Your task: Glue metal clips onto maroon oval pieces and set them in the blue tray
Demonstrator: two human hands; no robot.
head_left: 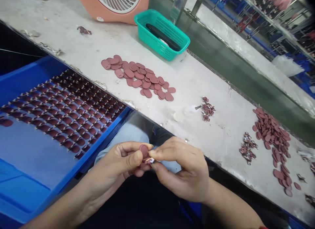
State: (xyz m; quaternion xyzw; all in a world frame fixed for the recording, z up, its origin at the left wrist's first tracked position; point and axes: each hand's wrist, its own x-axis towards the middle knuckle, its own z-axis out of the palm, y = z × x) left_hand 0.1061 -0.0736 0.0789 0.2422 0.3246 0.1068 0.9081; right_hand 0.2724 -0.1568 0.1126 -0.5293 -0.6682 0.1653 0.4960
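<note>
My left hand (115,166) pinches a flat maroon oval disc (144,151) between thumb and fingertips, above my lap. My right hand (182,170) comes in from the other side, its thumb and forefinger closed on a small patterned piece (149,160) right under the disc. Loose maroon discs (137,76) lie in a spread on the white-grey workbench (221,137), and another heap (272,134) sits to the right. Small clusters of patterned pieces (207,109) lie nearer my right hand.
A blue tray (59,114) at my left holds rows of finished maroon pieces. A teal plastic basket (159,35) with a dark object inside and a peach fan (115,2) stand at the bench's far side. Beyond its far edge lies a green floor.
</note>
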